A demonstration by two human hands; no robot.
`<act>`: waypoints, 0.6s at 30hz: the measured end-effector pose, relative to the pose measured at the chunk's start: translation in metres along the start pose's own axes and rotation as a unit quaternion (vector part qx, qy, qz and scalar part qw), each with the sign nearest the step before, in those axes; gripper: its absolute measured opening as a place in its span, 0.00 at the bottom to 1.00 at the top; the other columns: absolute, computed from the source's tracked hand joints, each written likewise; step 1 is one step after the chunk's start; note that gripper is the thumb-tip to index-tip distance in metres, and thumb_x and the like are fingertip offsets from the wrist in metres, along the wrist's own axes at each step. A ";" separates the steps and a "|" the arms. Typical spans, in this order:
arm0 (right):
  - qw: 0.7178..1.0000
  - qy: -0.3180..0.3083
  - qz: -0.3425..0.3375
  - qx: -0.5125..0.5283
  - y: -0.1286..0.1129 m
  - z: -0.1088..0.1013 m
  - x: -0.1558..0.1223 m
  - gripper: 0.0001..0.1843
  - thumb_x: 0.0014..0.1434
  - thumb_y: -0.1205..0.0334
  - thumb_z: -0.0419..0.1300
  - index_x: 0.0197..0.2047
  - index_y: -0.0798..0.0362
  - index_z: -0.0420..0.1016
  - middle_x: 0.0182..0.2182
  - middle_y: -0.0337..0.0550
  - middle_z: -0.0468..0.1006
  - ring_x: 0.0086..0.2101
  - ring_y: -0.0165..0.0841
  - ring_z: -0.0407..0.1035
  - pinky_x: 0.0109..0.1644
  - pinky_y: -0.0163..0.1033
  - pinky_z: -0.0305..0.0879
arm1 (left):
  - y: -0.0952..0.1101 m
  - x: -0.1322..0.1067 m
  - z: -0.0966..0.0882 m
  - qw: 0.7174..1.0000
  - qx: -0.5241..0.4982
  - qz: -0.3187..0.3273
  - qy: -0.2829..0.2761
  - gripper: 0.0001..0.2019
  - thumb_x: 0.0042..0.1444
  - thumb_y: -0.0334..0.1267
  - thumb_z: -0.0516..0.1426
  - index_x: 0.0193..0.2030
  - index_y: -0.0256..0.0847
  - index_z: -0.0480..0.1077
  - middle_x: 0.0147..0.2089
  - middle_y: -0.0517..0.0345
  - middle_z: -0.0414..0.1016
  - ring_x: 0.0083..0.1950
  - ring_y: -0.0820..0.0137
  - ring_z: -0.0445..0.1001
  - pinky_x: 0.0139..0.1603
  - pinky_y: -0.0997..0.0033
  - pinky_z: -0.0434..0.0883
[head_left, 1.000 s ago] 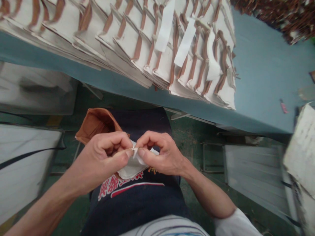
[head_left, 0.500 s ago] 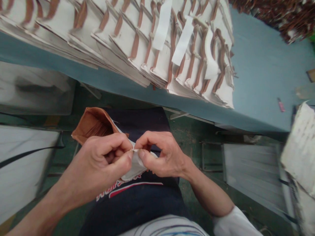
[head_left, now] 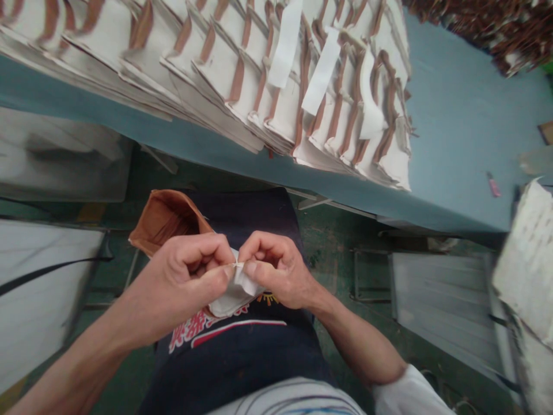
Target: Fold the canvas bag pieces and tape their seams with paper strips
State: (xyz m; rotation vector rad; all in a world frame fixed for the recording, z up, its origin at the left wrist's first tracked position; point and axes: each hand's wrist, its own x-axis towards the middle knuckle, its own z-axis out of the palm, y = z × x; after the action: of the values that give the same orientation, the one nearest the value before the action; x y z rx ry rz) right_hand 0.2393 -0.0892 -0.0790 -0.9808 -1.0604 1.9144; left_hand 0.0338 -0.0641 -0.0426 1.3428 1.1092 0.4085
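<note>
A sewn white-and-brown fabric piece (head_left: 231, 297) lies over my lap. Its brown end (head_left: 162, 222) gapes like a wide cuff to the left, and its pale part runs under my fingers. My left hand (head_left: 185, 282) is closed, thumb and forefinger pinching the white cloth edge. Right beside it, my right hand (head_left: 276, 271) pinches the same edge, the fingertips of both hands almost touching. A thin whitish bit shows between them, too small to make out. Below is a dark apron (head_left: 259, 357) with red and white print.
Overlapping stacks of white pieces with brown edges (head_left: 242, 75) cover much of the blue-grey table (head_left: 453, 115) ahead. Paper strips (head_left: 322, 72) lie on them. A brown heap (head_left: 505, 29) sits far right. Pale panels (head_left: 444, 311) stand at both sides over the green floor.
My right fingers have curled in tighter and shifted slightly, and the white cloth beneath them is more bunched. The brown end has moved a little right.
</note>
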 end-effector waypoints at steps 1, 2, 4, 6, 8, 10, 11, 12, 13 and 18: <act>1.000 -0.004 0.006 0.008 0.002 0.000 0.000 0.12 0.58 0.57 0.72 0.35 0.50 0.73 0.21 0.28 0.70 0.20 0.25 0.61 0.26 0.31 0.60 | 0.001 0.000 0.000 1.000 -0.001 -0.002 -0.001 0.11 0.54 0.44 0.60 0.24 0.43 0.71 0.21 0.67 0.64 0.23 0.75 0.60 0.20 0.79 0.59; 1.000 -0.007 0.010 0.013 0.004 -0.001 0.000 0.13 0.58 0.56 0.73 0.36 0.50 0.73 0.21 0.28 0.71 0.20 0.25 0.61 0.26 0.31 0.61 | 0.002 0.001 0.000 1.000 0.000 -0.003 -0.001 0.12 0.54 0.44 0.60 0.23 0.43 0.71 0.21 0.66 0.64 0.22 0.75 0.60 0.20 0.79 0.59; 1.000 -0.011 0.014 0.022 0.008 -0.001 0.000 0.15 0.58 0.53 0.75 0.36 0.50 0.73 0.21 0.28 0.70 0.20 0.25 0.61 0.26 0.31 0.61 | 0.003 0.003 -0.001 1.000 0.004 -0.001 0.004 0.12 0.54 0.45 0.59 0.23 0.43 0.72 0.20 0.66 0.64 0.22 0.75 0.60 0.19 0.79 0.59; 0.999 -0.006 0.015 0.038 0.009 -0.001 0.000 0.17 0.58 0.49 0.75 0.36 0.50 0.74 0.21 0.28 0.70 0.20 0.25 0.60 0.26 0.31 0.60 | 0.003 0.005 -0.002 1.000 0.000 0.002 0.010 0.12 0.53 0.44 0.59 0.22 0.43 0.71 0.20 0.66 0.65 0.21 0.75 0.61 0.19 0.80 0.60; 0.998 0.016 0.014 0.055 0.007 0.000 0.000 0.19 0.58 0.47 0.75 0.36 0.50 0.75 0.22 0.29 0.70 0.21 0.25 0.59 0.26 0.31 0.59 | 0.001 0.007 -0.003 1.000 -0.014 0.006 0.018 0.12 0.53 0.45 0.60 0.22 0.43 0.71 0.19 0.67 0.65 0.20 0.75 0.62 0.18 0.80 0.61; 0.997 0.043 0.022 0.054 0.003 0.000 0.000 0.18 0.58 0.48 0.76 0.36 0.51 0.76 0.22 0.29 0.71 0.21 0.24 0.60 0.26 0.31 0.59 | -0.001 0.009 -0.004 0.999 -0.026 0.004 0.029 0.13 0.53 0.46 0.61 0.22 0.44 0.71 0.19 0.67 0.66 0.19 0.75 0.64 0.18 0.80 0.63; 0.997 0.052 0.031 0.048 0.000 0.001 0.000 0.18 0.57 0.49 0.77 0.35 0.51 0.76 0.22 0.29 0.71 0.21 0.24 0.60 0.27 0.30 0.59 | -0.003 0.010 -0.004 0.999 -0.034 -0.002 0.035 0.13 0.54 0.46 0.61 0.22 0.44 0.72 0.18 0.67 0.67 0.19 0.75 0.65 0.18 0.79 0.64; 0.997 0.058 0.041 0.040 -0.003 0.001 0.001 0.18 0.56 0.50 0.77 0.35 0.51 0.76 0.22 0.29 0.71 0.21 0.24 0.61 0.27 0.30 0.59 | -0.004 0.010 -0.004 0.998 -0.044 -0.012 0.039 0.13 0.54 0.47 0.62 0.23 0.44 0.72 0.19 0.67 0.67 0.19 0.74 0.65 0.18 0.79 0.65; 0.996 0.061 0.052 0.032 -0.006 0.002 0.001 0.17 0.55 0.51 0.77 0.34 0.51 0.76 0.22 0.30 0.72 0.22 0.24 0.61 0.27 0.30 0.59 | -0.004 0.010 -0.004 0.997 -0.058 -0.024 0.044 0.12 0.53 0.47 0.63 0.25 0.45 0.72 0.19 0.67 0.68 0.18 0.74 0.66 0.17 0.79 0.65; 0.994 0.076 0.084 -0.004 -0.015 0.006 0.001 0.13 0.56 0.52 0.71 0.34 0.51 0.76 0.23 0.32 0.74 0.21 0.25 0.63 0.26 0.31 0.59 | -0.003 0.005 -0.001 0.988 -0.133 -0.055 0.064 0.14 0.49 0.45 0.68 0.34 0.48 0.67 0.19 0.73 0.65 0.17 0.74 0.62 0.16 0.79 0.63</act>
State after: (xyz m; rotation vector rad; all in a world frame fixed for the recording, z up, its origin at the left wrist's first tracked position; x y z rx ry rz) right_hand 0.2374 -0.0846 -0.0637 -1.2334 -0.9246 1.9343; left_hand 0.0340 -0.0600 -0.0474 1.0286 1.1833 0.5476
